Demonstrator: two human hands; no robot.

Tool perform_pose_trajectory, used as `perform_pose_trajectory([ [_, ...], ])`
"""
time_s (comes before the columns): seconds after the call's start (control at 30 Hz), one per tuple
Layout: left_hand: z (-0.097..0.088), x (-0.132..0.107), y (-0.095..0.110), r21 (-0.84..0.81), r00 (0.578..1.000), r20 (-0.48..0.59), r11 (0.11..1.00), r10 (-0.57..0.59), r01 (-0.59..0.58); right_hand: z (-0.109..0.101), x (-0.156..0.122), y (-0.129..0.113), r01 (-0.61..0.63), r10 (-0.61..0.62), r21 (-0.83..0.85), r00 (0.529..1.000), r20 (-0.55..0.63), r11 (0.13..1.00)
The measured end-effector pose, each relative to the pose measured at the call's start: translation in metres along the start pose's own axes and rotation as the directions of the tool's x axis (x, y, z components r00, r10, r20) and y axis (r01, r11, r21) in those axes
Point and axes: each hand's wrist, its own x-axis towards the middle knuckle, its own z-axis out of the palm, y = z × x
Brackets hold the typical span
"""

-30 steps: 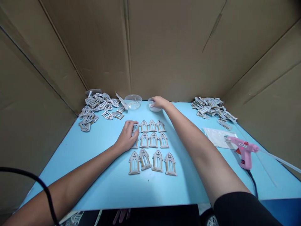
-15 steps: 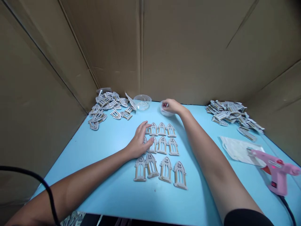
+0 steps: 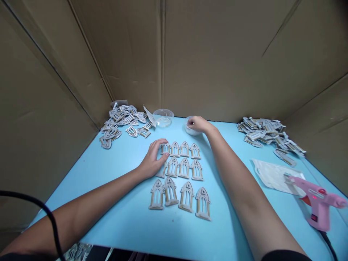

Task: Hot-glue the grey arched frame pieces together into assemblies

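Note:
Three rows of small arched window-shaped pieces [image 3: 184, 168], whitish with golden-brown edges, lie flat on the light blue table [image 3: 108, 203]. My left hand [image 3: 153, 158] rests at the left end of the two far rows, open, with thumb and fingers apart over the end pieces. Whether it presses on them I cannot tell. Beyond the rows, my right hand [image 3: 199, 124] reaches into a small white tub [image 3: 193, 133], its fingers drawn together. What they pinch, if anything, is hidden.
Piles of similar pieces lie at the back left [image 3: 119, 117] and back right [image 3: 265, 130]. A clear round container [image 3: 164, 118] stands near the cardboard wall [image 3: 217, 58]. At right, a pink glue gun [image 3: 318, 203] with a lit red light rests by a white packet [image 3: 274, 175]. A black cable [image 3: 40, 204] arcs at left.
My left hand has shifted slightly left, uncovering more of the end pieces. My right hand stays at the tub, its fingers lower inside. The whole view has shifted a little.

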Motion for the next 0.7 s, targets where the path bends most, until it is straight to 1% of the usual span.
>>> perform_pose_trajectory([
  [0.13,-0.006,0.007,-0.007,-0.013,0.998,-0.05,0.999,-0.034,0.034,-0.005,-0.003,0.001,0.016,-0.015,0.031,0.999,-0.035,0.999],
  [0.27,-0.011,0.014,-0.014,-0.056,0.991,-0.1,0.995,-0.09,0.084,-0.012,-0.009,0.007,0.0,0.014,0.097,0.99,-0.137,0.995],
  [0.4,-0.011,0.016,-0.015,-0.107,0.99,-0.111,0.991,-0.089,0.078,-0.016,-0.015,0.015,-0.015,0.062,0.189,0.968,-0.245,0.982],
  [0.5,-0.01,0.015,-0.013,-0.151,0.99,-0.121,0.987,-0.067,0.048,-0.02,-0.018,0.016,-0.011,0.088,0.253,0.952,-0.294,0.967],
  [0.6,-0.009,0.015,-0.012,-0.227,0.989,-0.14,0.974,-0.04,0.007,-0.029,-0.021,0.006,0.024,0.08,0.303,0.942,-0.326,0.953],
  [0.7,-0.008,0.014,-0.012,-0.337,0.988,-0.151,0.941,-0.027,-0.026,-0.036,-0.024,-0.022,0.116,0.022,0.36,0.934,-0.356,0.926],
])
